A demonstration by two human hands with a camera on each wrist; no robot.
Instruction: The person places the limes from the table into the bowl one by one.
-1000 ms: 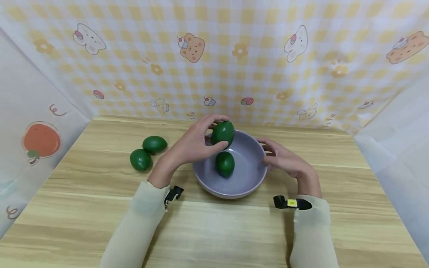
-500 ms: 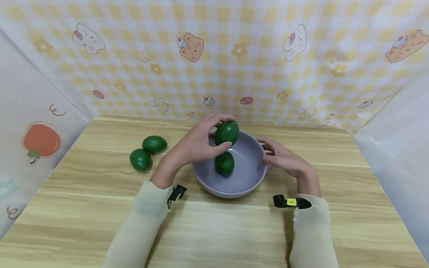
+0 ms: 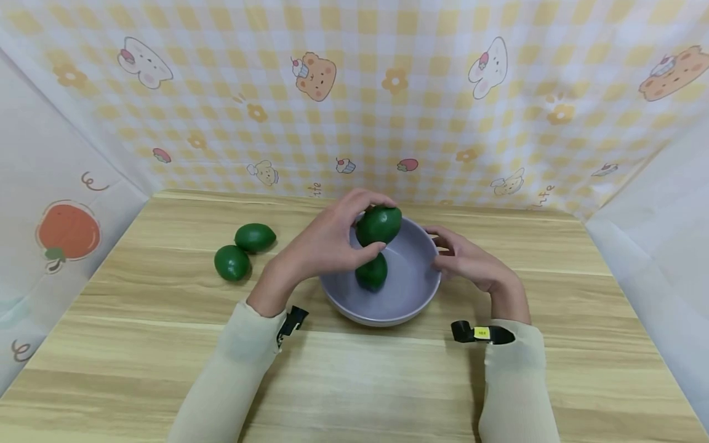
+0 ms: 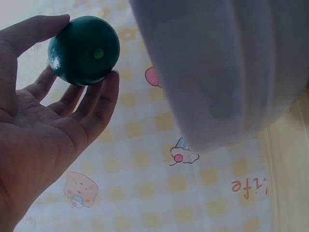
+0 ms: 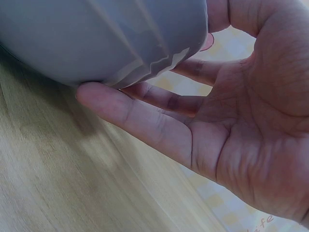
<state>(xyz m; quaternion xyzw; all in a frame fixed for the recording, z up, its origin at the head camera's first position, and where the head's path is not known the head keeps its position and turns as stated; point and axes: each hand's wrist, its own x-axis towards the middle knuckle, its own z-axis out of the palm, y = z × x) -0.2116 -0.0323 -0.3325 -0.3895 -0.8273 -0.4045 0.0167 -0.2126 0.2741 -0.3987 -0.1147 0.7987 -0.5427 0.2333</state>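
Observation:
My left hand [image 3: 332, 240] holds a dark green lime [image 3: 379, 225] above the far left part of a grey-purple bowl [image 3: 410, 286]. In the left wrist view, thumb and fingertips grip this lime [image 4: 84, 50], and a pale green spot shows on its end. A second lime [image 3: 372, 274] lies inside the bowl, partly covered by the left thumb. My right hand [image 3: 471, 261] holds the bowl at its right side, thumb at the rim. From the right wrist, the fingers [image 5: 140, 118] reach under the bowl's outer wall [image 5: 111, 43].
Two more limes, one behind [image 3: 255, 238] and one in front [image 3: 232, 263], lie close together on the wooden table [image 3: 354, 381], left of the bowl. A checked cloth [image 3: 354, 123] hangs behind the table, with pale cloths at both sides.
The left hand has moved slightly right with its lime, which has turned from upright to more sideways. The right hand and the bowl stay where they were.

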